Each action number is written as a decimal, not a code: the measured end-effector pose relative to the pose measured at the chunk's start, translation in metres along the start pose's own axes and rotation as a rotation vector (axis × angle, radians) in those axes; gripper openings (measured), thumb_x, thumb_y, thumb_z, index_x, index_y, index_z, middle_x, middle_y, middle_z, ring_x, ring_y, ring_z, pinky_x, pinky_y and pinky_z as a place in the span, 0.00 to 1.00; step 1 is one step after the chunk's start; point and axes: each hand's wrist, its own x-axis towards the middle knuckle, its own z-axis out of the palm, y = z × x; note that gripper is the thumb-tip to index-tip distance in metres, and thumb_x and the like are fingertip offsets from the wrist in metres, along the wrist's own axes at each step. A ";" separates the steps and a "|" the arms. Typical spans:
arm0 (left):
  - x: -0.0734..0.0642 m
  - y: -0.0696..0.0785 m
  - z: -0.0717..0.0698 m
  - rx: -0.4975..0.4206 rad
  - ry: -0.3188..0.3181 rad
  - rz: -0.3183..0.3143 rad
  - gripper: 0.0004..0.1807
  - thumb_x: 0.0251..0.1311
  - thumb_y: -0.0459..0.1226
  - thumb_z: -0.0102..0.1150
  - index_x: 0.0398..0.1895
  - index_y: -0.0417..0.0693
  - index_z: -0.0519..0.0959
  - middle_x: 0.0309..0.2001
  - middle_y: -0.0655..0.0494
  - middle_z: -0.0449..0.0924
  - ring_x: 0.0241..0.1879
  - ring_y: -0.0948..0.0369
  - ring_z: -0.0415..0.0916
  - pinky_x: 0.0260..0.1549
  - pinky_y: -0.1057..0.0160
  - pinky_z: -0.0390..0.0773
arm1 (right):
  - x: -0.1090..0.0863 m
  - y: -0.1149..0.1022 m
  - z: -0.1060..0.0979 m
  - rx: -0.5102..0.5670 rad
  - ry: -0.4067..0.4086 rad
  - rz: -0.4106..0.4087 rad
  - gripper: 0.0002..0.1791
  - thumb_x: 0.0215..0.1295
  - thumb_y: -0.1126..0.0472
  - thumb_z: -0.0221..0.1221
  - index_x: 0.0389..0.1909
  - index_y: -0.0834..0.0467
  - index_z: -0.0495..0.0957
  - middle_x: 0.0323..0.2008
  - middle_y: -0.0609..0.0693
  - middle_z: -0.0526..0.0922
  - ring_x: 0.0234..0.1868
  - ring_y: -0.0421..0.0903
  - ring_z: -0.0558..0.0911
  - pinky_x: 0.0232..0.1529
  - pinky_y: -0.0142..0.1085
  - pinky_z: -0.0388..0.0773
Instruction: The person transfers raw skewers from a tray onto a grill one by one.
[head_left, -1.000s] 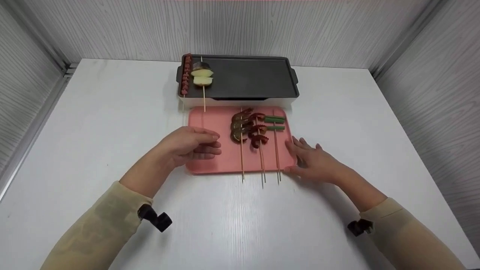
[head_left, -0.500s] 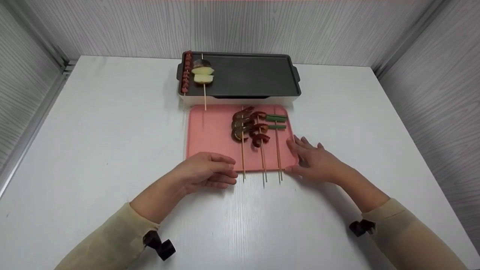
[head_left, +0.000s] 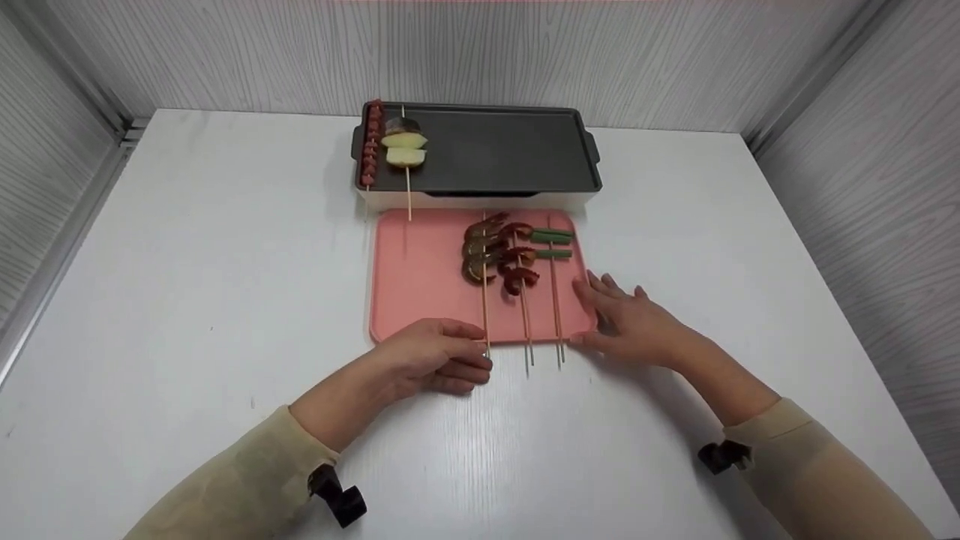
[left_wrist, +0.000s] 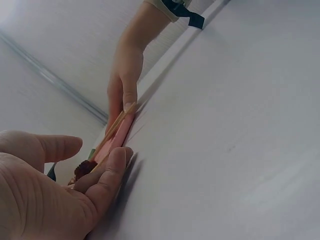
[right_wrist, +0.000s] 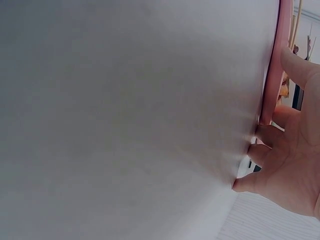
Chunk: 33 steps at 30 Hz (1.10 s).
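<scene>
A pink tray holds three skewers in the head view: shrimp, dark red curled pieces, and green stalks. Their stick ends jut past the front rim. My left hand is at the end of the shrimp skewer's stick, fingers beneath it. In the left wrist view, its thumb stands apart from the fingers. My right hand rests against the tray's right front corner. In the right wrist view, its thumb touches the tray wall while other fingertips rest on the table.
Behind the tray stands a black griddle on a white base. On its left side lie a skewer of small red pieces and one with pale slices and a dark piece. Grooved wall panels enclose the white table.
My left hand has moved from the tray's left part toward the front and right, reaching the shrimp skewer's stick end. My right hand stays at the tray's corner.
</scene>
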 end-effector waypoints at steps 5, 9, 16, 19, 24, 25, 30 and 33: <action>0.004 -0.001 0.004 -0.063 -0.009 0.007 0.29 0.74 0.32 0.62 0.74 0.33 0.68 0.54 0.35 0.86 0.48 0.49 0.89 0.47 0.55 0.89 | -0.001 -0.001 -0.001 0.012 0.011 -0.017 0.51 0.74 0.29 0.57 0.86 0.53 0.53 0.84 0.56 0.52 0.84 0.59 0.48 0.77 0.72 0.44; 0.003 -0.001 0.005 -0.106 0.006 0.020 0.27 0.74 0.31 0.62 0.72 0.32 0.69 0.53 0.35 0.86 0.46 0.50 0.89 0.48 0.56 0.89 | -0.001 0.000 0.000 0.002 0.014 -0.018 0.51 0.73 0.29 0.57 0.86 0.53 0.53 0.84 0.56 0.52 0.84 0.59 0.49 0.77 0.72 0.45; -0.002 0.004 0.004 -0.113 0.033 0.052 0.24 0.76 0.29 0.59 0.71 0.33 0.71 0.42 0.45 0.87 0.39 0.56 0.89 0.42 0.62 0.88 | -0.001 0.000 -0.001 -0.002 0.010 -0.017 0.51 0.74 0.28 0.56 0.86 0.53 0.52 0.84 0.56 0.51 0.84 0.59 0.49 0.77 0.72 0.45; -0.005 0.007 0.003 -0.093 0.035 0.072 0.23 0.76 0.29 0.59 0.71 0.35 0.73 0.40 0.46 0.87 0.38 0.57 0.88 0.42 0.62 0.88 | -0.001 -0.001 -0.001 -0.002 0.008 -0.013 0.52 0.74 0.28 0.55 0.86 0.53 0.52 0.84 0.56 0.52 0.84 0.60 0.48 0.77 0.73 0.44; -0.007 0.011 0.001 -0.068 0.047 0.088 0.22 0.75 0.28 0.61 0.69 0.36 0.75 0.37 0.47 0.88 0.35 0.58 0.88 0.38 0.63 0.88 | -0.001 -0.002 -0.001 0.000 0.007 -0.005 0.52 0.74 0.28 0.55 0.86 0.52 0.52 0.84 0.56 0.52 0.84 0.59 0.48 0.77 0.72 0.44; -0.008 0.011 0.000 -0.065 0.049 0.088 0.22 0.74 0.28 0.61 0.69 0.35 0.76 0.36 0.48 0.88 0.34 0.58 0.88 0.38 0.64 0.88 | 0.000 -0.001 0.000 -0.001 0.007 -0.005 0.52 0.74 0.28 0.55 0.86 0.52 0.52 0.84 0.56 0.52 0.84 0.59 0.48 0.77 0.72 0.44; -0.009 0.010 -0.001 -0.052 0.050 0.088 0.22 0.73 0.27 0.62 0.68 0.33 0.76 0.34 0.49 0.88 0.31 0.60 0.87 0.34 0.66 0.86 | -0.001 -0.001 0.000 -0.003 0.010 -0.008 0.51 0.73 0.28 0.56 0.86 0.51 0.52 0.84 0.56 0.52 0.84 0.59 0.48 0.77 0.71 0.44; -0.010 0.009 -0.003 -0.052 0.043 0.094 0.23 0.73 0.27 0.62 0.68 0.32 0.76 0.33 0.50 0.88 0.30 0.61 0.87 0.33 0.66 0.86 | -0.002 -0.002 -0.001 -0.005 0.009 -0.007 0.52 0.73 0.27 0.56 0.86 0.51 0.52 0.84 0.55 0.52 0.84 0.59 0.48 0.77 0.71 0.44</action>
